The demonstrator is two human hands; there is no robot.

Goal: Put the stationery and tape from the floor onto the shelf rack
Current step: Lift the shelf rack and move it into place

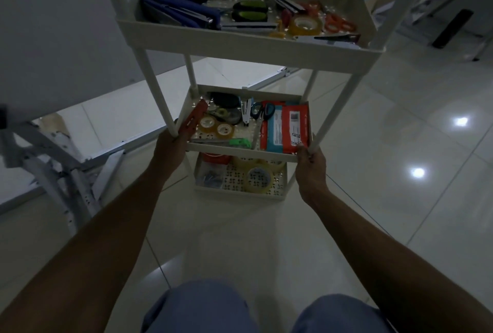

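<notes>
A white three-tier shelf rack (248,47) stands on the tiled floor in front of me. Its top tray holds a blue stapler (176,12), green-handled cutters, orange scissors (338,21) and a clear tape roll (306,25). The middle tray (240,149) holds clear tape rolls (216,125), scissors, a green cutter (240,142) and red packets (293,125). In the bottom tray lie more tape rolls (260,179) and a box of small clips. My left hand (170,145) grips the rack's front left post, by a red cutter (193,119). My right hand (310,163) grips the front right post.
A white folding frame (53,161) leans at the left beside a white wall panel. Glossy floor tiles (400,145) with light reflections stretch to the right. More white furniture legs and a dark bar (452,28) lie at the far right. My knees are at the bottom edge.
</notes>
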